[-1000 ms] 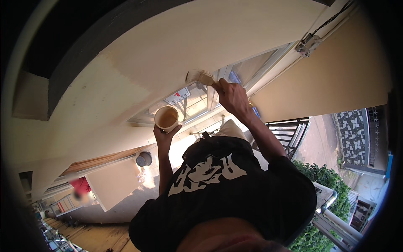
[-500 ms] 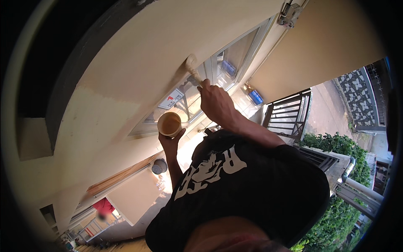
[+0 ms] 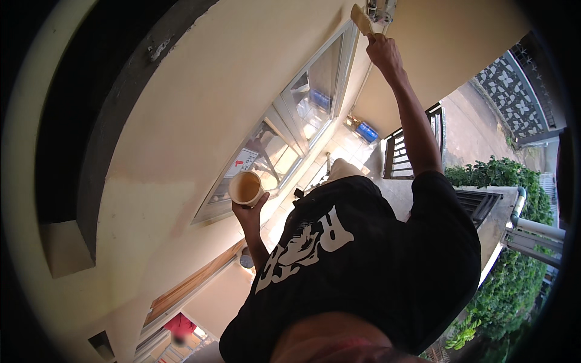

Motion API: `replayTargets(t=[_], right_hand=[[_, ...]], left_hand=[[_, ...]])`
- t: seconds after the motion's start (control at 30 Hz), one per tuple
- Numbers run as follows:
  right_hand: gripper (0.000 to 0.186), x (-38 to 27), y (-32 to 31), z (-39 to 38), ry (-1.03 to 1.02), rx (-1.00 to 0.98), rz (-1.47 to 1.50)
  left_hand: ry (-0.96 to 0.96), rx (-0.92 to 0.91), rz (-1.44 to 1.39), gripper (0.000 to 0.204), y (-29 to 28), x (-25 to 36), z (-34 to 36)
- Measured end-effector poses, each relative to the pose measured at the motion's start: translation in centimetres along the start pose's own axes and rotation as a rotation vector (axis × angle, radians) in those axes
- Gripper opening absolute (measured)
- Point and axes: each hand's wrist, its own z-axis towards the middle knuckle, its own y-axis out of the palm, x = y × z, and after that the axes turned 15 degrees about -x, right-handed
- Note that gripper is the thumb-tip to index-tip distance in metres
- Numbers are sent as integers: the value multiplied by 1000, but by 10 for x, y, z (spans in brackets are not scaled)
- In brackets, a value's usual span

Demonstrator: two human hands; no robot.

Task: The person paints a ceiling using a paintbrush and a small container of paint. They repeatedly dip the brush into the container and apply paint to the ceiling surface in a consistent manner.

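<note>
My left hand (image 3: 249,212) grips a pale cup (image 3: 245,189) partly filled with light brown liquid, held in front of the glazed window (image 3: 275,133). Up near the top of the picture, my right hand (image 3: 384,55) is closed on the handle of a paintbrush (image 3: 362,20). The brush head is at the cream wall (image 3: 193,91) just past the window frame, beside a metal fixture (image 3: 381,8); whether it touches the surface is hard to tell. The wall shows uneven pale and beige patches.
A person in red (image 3: 180,327) is at the lower left, near a ladder. A dark bucket (image 3: 246,258), a blue cylindrical object (image 3: 365,131), a metal railing (image 3: 396,157) and green plants (image 3: 508,290) surround me. A dark ledge (image 3: 121,103) borders the wall.
My right hand has swept the brush up and rightward from above the window's middle to its upper right end, extending the arm. The view has shifted; my left hand still holds the cup.
</note>
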Motion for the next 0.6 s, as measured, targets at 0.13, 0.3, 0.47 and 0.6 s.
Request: replayTargets(t=[0.13,0.3,0.47,0.6], right_hand=[[32,-127,40,-134,-247,-201,197],[33,-175,28,-237,-520,-678,212],[32,-91,26,-117,-347,-309,121],[39,-30,2,-57,-147,-397,223]], left_hand=[[-23,-10,-3,76,2,-9,8],[-48,-133,8,75,27,8,40],[4,-246,10,71,40,15,60],[59,-230,14,69,48,17,61]])
